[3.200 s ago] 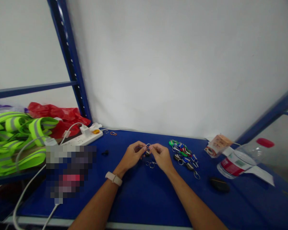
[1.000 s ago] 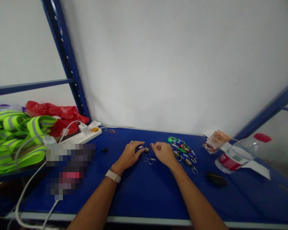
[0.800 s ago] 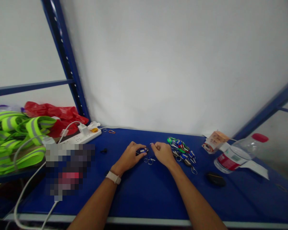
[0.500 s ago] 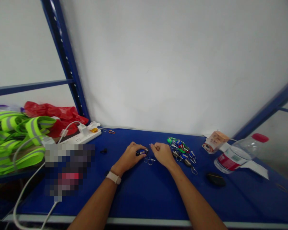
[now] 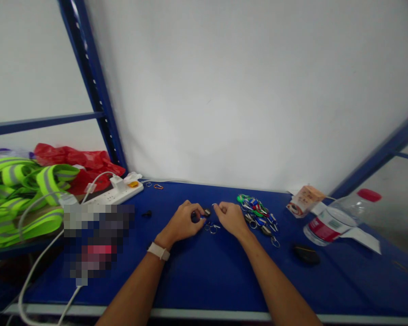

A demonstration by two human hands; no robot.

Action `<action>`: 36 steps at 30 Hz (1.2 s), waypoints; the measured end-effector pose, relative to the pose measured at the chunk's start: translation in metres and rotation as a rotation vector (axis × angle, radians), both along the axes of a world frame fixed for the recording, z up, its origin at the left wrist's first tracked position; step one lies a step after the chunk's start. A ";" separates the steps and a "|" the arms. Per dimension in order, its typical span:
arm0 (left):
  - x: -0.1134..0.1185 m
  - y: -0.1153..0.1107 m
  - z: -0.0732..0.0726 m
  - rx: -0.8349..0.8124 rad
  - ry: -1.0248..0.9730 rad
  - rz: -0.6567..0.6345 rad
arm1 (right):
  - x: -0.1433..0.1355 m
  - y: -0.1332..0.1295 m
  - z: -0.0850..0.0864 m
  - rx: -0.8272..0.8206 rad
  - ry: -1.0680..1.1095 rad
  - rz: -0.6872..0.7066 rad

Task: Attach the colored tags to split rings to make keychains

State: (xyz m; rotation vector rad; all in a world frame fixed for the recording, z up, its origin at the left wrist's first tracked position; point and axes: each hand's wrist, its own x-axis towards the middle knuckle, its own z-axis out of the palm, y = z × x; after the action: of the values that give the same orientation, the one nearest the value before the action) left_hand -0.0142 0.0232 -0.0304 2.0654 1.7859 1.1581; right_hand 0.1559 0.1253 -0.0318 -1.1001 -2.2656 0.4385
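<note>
Head camera: a dark fob is seen against the blue table, between the hands, at two o'clock from the left hand and just beside its fingertips. The left thumb and forefinger are curled to a narrow gap, where a blue piece is partly covered; whether it is gripped cannot be told. The right hand is curled in, and a bright bit is seen at its thumb tip; whether that is held cannot be told. Loose rings are laid at its eight o'clock, and clips are heaped at its three o'clock. Farther out at three o'clock, a clear bottle is closed by a red cap; its contents cannot be made out. Near the bottle, towards its ten o'clock, a box is placed, its inside hidden.
</note>
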 end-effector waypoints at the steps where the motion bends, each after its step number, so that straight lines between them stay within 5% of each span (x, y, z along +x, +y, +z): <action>1: 0.000 -0.001 0.000 -0.009 -0.004 -0.013 | 0.000 0.000 0.000 -0.001 0.002 -0.001; 14: 0.002 0.002 -0.006 0.038 0.001 -0.018 | 0.002 0.001 0.001 -0.007 -0.050 0.020; 21: 0.000 0.005 -0.008 0.025 0.055 0.090 | 0.003 -0.002 0.001 -0.007 -0.142 0.137; 36: 0.001 0.005 -0.008 0.024 -0.026 0.072 | 0.004 -0.013 0.009 -0.064 -0.279 0.286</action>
State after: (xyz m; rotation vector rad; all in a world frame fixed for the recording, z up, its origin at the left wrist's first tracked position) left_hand -0.0133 0.0284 -0.0388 2.0048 1.8573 1.2251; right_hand 0.1603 0.1121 -0.0224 -0.9158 -2.6884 0.5001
